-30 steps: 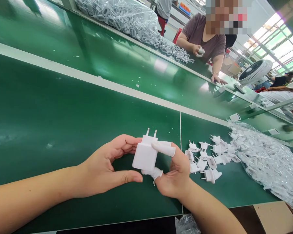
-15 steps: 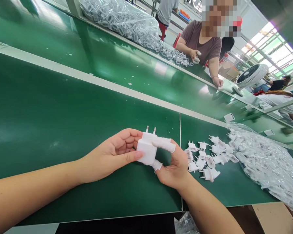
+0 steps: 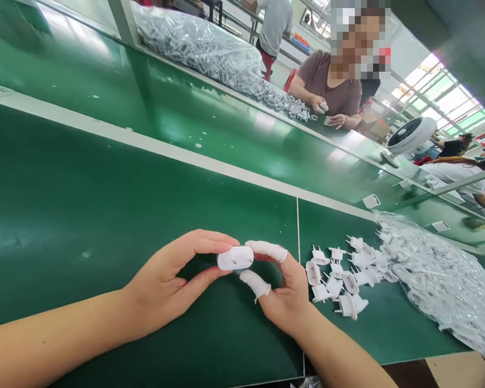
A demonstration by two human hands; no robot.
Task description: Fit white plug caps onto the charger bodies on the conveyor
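Observation:
Over the green bench a white charger plug (image 3: 235, 258) is held between both hands, its prong end turned toward me. My left hand (image 3: 186, 264) pinches its left end between thumb and forefinger. At the right end, my right hand (image 3: 281, 280) grips it with a thumb and finger wrapped in white covers. The charger's larger body is hidden behind its prong end. To the right of my right hand, several loose white plug heads (image 3: 334, 271) with metal pins lie on the bench.
A clear plastic bag (image 3: 448, 285) full of white parts lies at the right. Beyond the pale strip runs a glossy green belt (image 3: 210, 126), with a few white pieces on it. Across it sit a co-worker (image 3: 339, 91), another bagged heap (image 3: 210, 48) and a fan (image 3: 412, 134).
The charger has tipped from upright, pins up, to its prong end facing me. Both hands have turned with it and still hold it. The co-worker's hands have come together.

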